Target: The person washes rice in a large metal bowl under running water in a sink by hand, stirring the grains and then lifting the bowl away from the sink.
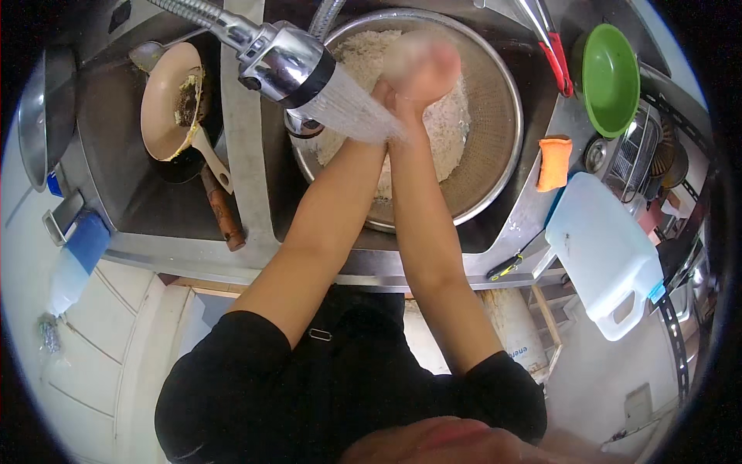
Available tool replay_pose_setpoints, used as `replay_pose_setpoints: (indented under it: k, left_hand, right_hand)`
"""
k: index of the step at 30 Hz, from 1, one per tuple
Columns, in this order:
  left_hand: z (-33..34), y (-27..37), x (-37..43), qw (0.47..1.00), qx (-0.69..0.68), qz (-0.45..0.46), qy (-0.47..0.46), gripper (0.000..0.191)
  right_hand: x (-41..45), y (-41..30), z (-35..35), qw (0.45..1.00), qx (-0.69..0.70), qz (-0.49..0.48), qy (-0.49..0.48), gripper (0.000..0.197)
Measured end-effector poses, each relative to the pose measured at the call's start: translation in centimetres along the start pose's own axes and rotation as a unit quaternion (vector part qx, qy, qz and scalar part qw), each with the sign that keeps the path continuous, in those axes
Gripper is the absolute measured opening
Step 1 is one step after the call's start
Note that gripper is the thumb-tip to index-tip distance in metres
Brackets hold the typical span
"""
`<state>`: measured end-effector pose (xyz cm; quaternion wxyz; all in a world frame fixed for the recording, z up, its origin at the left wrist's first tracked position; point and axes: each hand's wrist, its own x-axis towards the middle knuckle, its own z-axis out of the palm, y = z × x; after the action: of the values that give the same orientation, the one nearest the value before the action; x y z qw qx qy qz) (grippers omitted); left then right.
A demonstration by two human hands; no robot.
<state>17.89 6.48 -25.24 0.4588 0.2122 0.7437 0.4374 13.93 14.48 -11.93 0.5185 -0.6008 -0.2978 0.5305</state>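
Observation:
My left hand (400, 66) and my right hand (440, 66) are together over a large perforated steel colander (493, 116) in the right sink basin. White, rice-like grains (449, 136) lie in the colander, heaped towards its left side. The hands are blurred, so finger positions and anything between them cannot be made out. From the upper left, a chrome spray faucet head (287, 61) sends a stream of water (359, 110) onto my wrists.
The left basin (110, 191) holds a beige frying pan (168, 104) with food residue, above a wooden-handled pan (223, 214), and a metal ladle (148, 55). To the right are red-handled tongs (559, 64), a green bowl (611, 81), an orange sponge (554, 163) and a plastic jug (597, 243).

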Motion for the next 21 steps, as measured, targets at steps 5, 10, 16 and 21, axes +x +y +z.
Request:
replay_pose_setpoints:
  k: [5, 10, 16, 21]
  left_hand:
    - [0.3, 0.1, 0.0, 1.000, 0.010, -0.001, 0.018, 0.055]
    - [0.6, -1.0, -0.7, 1.000, 0.014, -0.002, 0.009, 0.053]
    - [0.2, -2.3, -0.4, 1.000, 0.016, -0.009, 0.006, 0.050]
    - [1.4, -2.2, -0.1, 0.998, 0.036, -0.022, 0.037, 0.048]
  right_hand:
    - [0.1, -0.2, -1.3, 0.865, -0.308, -0.345, -0.197, 0.014]
    - [-0.8, -1.0, -5.6, 0.839, -0.388, 0.066, -0.376, 0.028]
    - [-5.3, -3.3, -11.6, 0.757, -0.412, -0.158, -0.482, 0.039]
    - [-6.3, -5.2, -14.2, 0.743, -0.469, -0.032, -0.475, 0.036]
